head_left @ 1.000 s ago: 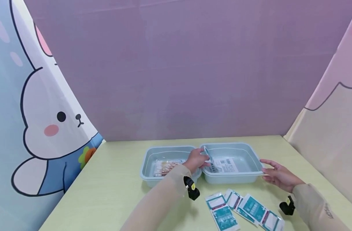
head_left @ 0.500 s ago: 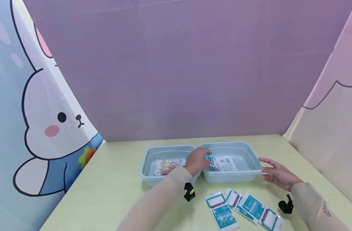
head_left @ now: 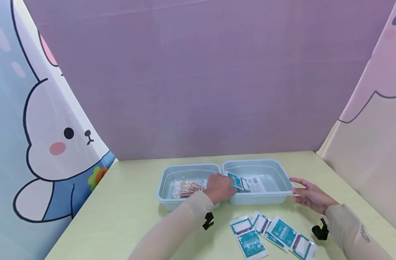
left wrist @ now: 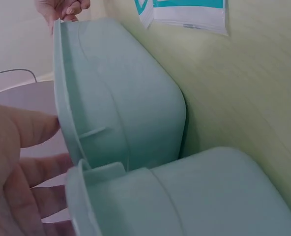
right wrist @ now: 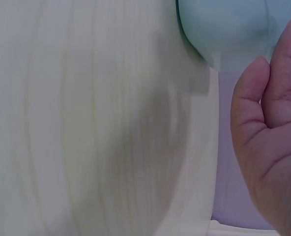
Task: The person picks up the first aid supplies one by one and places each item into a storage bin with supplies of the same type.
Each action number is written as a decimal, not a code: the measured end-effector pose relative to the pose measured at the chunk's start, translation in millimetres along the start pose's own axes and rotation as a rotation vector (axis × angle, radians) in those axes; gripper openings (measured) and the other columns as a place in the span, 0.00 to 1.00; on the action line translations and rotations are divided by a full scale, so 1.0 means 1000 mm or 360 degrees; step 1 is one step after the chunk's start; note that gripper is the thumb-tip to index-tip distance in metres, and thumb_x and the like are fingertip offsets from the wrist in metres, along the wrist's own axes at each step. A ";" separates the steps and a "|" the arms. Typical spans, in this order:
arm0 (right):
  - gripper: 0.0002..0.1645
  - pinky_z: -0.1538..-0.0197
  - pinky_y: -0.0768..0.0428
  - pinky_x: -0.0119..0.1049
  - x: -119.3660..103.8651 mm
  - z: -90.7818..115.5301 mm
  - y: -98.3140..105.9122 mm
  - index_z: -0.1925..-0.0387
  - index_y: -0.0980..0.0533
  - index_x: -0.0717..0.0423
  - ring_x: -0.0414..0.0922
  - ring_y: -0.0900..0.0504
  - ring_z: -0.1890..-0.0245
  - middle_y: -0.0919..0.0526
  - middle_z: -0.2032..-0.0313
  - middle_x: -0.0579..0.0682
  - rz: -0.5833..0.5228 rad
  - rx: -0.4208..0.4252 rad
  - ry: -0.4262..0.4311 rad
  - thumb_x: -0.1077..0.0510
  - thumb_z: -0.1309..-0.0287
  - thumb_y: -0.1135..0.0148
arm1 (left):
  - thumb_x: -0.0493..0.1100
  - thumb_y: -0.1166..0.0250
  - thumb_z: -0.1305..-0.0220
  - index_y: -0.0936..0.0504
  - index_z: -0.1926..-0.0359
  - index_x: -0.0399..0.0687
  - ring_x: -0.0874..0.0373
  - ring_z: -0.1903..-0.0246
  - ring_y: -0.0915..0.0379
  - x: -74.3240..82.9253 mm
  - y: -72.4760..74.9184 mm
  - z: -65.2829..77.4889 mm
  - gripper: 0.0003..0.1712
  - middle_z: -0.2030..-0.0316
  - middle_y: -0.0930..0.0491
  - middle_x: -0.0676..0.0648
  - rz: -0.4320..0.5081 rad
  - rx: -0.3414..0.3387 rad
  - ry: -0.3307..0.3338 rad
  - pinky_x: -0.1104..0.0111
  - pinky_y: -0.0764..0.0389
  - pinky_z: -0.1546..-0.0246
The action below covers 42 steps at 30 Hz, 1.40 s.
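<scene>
My left hand point(head_left: 220, 187) is over the adjoining ends of two pale blue plastic bins. In the left wrist view its thumb touches the rim of the right bin point(left wrist: 121, 93), and its other fingers reach behind the rims. A teal-and-white packet point(head_left: 238, 181) leans in the right bin at its left end, beside the hand; no grip on it shows. Clear packs of what look like cotton swabs point(head_left: 188, 188) lie in the left bin point(head_left: 165, 180). Relaxed fingers of my right hand point(head_left: 313, 196) touch or nearly touch the right bin's right end.
Several teal-and-white packets point(head_left: 249, 243) lie on the pale yellow table point(head_left: 126, 213) in front of the right bin, some overlapping. A white printed label or sheet point(head_left: 257, 183) is inside that bin. A purple panel point(head_left: 198, 79) stands behind the table, with printed cloths at both sides.
The left hand has let go of the packet, which now rests tilted in the right bin. That hand has drawn slightly back toward the bins' near edge. The right hand stays put.
</scene>
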State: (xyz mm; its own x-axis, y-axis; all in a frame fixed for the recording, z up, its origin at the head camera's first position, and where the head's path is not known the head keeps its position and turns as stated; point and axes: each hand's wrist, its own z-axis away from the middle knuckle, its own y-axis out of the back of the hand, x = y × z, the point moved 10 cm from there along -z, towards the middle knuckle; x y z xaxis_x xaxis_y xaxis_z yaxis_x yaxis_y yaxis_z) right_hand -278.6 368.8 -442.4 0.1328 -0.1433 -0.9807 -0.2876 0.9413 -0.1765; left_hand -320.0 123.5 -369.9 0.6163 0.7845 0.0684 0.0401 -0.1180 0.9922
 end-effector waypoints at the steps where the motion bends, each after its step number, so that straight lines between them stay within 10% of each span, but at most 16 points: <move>1: 0.20 0.56 0.20 0.34 0.001 0.000 0.000 0.54 0.25 0.30 0.42 0.16 0.68 0.18 0.60 0.46 -0.0002 -0.0003 -0.0001 0.63 0.31 0.48 | 0.54 0.43 0.32 0.21 0.76 0.50 0.57 0.68 0.29 0.001 -0.005 -0.001 0.19 0.82 0.27 0.54 0.0022 -0.0053 -0.0007 0.60 0.30 0.56; 6: 0.20 0.56 0.20 0.34 0.002 0.000 -0.001 0.54 0.25 0.29 0.42 0.16 0.67 0.18 0.60 0.46 0.0008 0.0005 0.0003 0.63 0.31 0.48 | 0.58 0.46 0.31 0.15 0.52 0.59 0.53 0.43 0.32 0.013 -0.019 -0.003 0.17 0.58 0.17 0.58 -0.0003 -0.0147 -0.0135 0.56 0.40 0.39; 15: 0.21 0.55 0.21 0.34 0.001 0.000 0.000 0.53 0.25 0.29 0.42 0.16 0.67 0.18 0.59 0.44 0.0004 -0.0016 0.0009 0.63 0.31 0.50 | 0.58 0.38 0.36 0.25 0.39 0.69 0.57 0.35 0.41 0.076 -0.007 0.024 0.24 0.38 0.29 0.58 -0.0518 0.0096 -0.0860 0.61 0.42 0.36; 19: 0.21 0.55 0.21 0.34 -0.001 -0.001 -0.001 0.53 0.25 0.30 0.42 0.16 0.67 0.18 0.58 0.45 -0.0001 -0.0028 0.0016 0.63 0.31 0.49 | 0.59 0.39 0.36 0.26 0.40 0.75 0.60 0.33 0.45 0.093 -0.027 0.038 0.22 0.39 0.30 0.63 -0.0749 -0.0099 -0.1109 0.62 0.46 0.34; 24: 0.20 0.55 0.20 0.34 -0.001 -0.002 0.001 0.53 0.25 0.30 0.42 0.16 0.67 0.18 0.59 0.46 0.0013 0.0013 -0.0002 0.63 0.31 0.49 | 0.59 0.37 0.38 0.31 0.38 0.79 0.63 0.31 0.50 0.092 -0.055 0.046 0.27 0.39 0.32 0.68 -0.0854 -0.0389 -0.1157 0.65 0.51 0.32; 34: 0.20 0.56 0.21 0.34 0.002 -0.002 0.002 0.55 0.24 0.28 0.42 0.16 0.68 0.18 0.60 0.45 0.0019 0.0049 -0.0032 0.63 0.31 0.48 | 0.62 0.33 0.44 0.30 0.38 0.80 0.69 0.47 0.35 0.090 -0.069 0.046 0.32 0.46 0.26 0.69 -0.0896 -0.0453 -0.1163 0.73 0.42 0.43; 42: 0.19 0.56 0.21 0.34 0.004 -0.002 0.004 0.55 0.25 0.28 0.42 0.16 0.68 0.18 0.60 0.45 0.0036 0.0078 -0.0044 0.62 0.32 0.47 | 0.57 0.29 0.46 0.31 0.35 0.73 0.71 0.40 0.39 0.082 -0.083 0.042 0.37 0.41 0.29 0.67 -0.0455 -0.0642 -0.1024 0.72 0.43 0.38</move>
State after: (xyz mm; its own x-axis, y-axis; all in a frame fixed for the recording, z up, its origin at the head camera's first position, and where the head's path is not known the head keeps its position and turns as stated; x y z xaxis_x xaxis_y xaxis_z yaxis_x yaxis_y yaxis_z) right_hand -281.0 371.2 -446.9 0.1533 -0.1137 -0.9816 -0.2442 0.9582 -0.1491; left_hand -239.7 171.4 -451.0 0.9616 0.2332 -0.1449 0.0534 0.3589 0.9319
